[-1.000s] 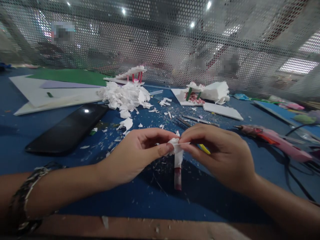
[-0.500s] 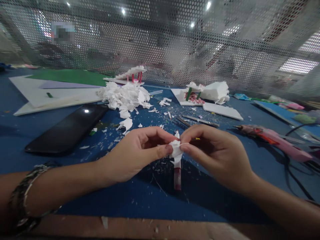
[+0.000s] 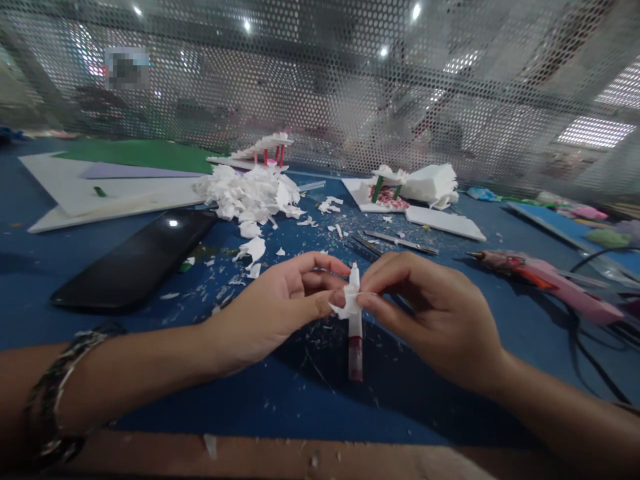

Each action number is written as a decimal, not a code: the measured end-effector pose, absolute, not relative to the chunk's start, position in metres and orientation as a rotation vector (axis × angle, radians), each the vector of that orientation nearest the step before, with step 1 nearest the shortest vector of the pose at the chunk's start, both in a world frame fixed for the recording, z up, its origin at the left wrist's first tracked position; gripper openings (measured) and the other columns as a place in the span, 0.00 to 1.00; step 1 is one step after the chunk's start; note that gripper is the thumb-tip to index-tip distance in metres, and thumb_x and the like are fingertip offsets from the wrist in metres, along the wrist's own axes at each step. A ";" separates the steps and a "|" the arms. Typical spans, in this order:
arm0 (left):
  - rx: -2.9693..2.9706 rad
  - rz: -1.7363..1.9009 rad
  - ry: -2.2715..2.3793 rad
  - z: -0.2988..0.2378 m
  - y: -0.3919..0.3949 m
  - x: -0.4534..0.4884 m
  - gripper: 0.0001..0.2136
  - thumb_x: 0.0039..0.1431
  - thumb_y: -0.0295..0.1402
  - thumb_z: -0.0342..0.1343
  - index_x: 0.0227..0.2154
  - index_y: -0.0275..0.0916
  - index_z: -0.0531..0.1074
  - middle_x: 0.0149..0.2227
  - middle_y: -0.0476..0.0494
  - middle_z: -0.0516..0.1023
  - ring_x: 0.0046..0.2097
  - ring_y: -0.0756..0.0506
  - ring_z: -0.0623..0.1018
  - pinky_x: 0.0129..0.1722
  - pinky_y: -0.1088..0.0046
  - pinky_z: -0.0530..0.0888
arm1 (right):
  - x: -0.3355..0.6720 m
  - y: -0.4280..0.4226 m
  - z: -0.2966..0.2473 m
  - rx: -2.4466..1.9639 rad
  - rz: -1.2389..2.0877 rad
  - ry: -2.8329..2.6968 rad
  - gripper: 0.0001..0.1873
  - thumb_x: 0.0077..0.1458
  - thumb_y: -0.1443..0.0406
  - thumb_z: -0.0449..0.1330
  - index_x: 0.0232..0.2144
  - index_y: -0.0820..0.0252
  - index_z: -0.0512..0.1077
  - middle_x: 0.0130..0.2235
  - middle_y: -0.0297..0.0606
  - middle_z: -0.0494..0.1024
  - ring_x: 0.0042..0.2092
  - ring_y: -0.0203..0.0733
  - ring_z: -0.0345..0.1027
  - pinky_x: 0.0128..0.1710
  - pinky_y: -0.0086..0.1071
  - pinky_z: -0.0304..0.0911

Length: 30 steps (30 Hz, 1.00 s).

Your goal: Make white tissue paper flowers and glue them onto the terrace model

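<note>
My left hand and my right hand meet at the middle of the blue table. Between their fingertips stands a thin stick, white above and dark red at its lower end, nearly upright. A small crumpled piece of white paper sits around the stick's upper part, pinched by my left thumb on one side and my right thumb and forefinger on the other. Both hands are closed in a pinch. A metal bracelet is on my left wrist.
A black phone lies at the left. Behind the hands are a pile of torn white paper, white foam sheets, a green sheet, small foam models on sticks, scissors, a pink glue gun with black cables, and a perforated metal screen.
The stick's white tip now stands higher above the paper, and the paper looks more tightly gathered around it. Both hands have stayed in nearly the same place.
</note>
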<state>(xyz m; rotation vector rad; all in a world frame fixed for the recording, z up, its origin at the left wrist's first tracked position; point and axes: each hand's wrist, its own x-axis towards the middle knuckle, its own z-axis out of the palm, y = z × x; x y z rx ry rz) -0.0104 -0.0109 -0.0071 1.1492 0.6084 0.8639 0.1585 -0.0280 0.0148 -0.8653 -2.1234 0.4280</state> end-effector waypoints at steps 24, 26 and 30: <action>1.679 0.918 0.779 -0.003 -0.017 -0.017 0.08 0.51 0.31 0.56 0.35 0.46 0.75 0.33 0.55 0.80 0.36 0.51 0.76 0.35 0.82 0.70 | 0.157 -0.030 0.015 -0.905 0.373 -2.109 0.04 0.49 0.69 0.58 0.24 0.60 0.67 0.23 0.31 0.72 0.25 0.30 0.65 0.23 0.23 0.61; 1.712 0.920 0.788 -0.002 -0.016 -0.018 0.08 0.52 0.31 0.56 0.36 0.46 0.75 0.32 0.55 0.80 0.35 0.50 0.76 0.34 0.81 0.70 | 0.157 -0.030 0.016 -0.925 0.420 -2.084 0.04 0.49 0.68 0.58 0.24 0.60 0.68 0.23 0.31 0.72 0.24 0.30 0.65 0.23 0.23 0.61; 1.791 0.931 0.804 -0.002 -0.018 -0.017 0.09 0.53 0.32 0.55 0.37 0.46 0.74 0.33 0.55 0.79 0.34 0.52 0.76 0.34 0.82 0.69 | 0.156 -0.030 0.016 -0.914 0.502 -2.066 0.04 0.50 0.69 0.57 0.24 0.61 0.67 0.23 0.32 0.71 0.25 0.29 0.65 0.23 0.22 0.61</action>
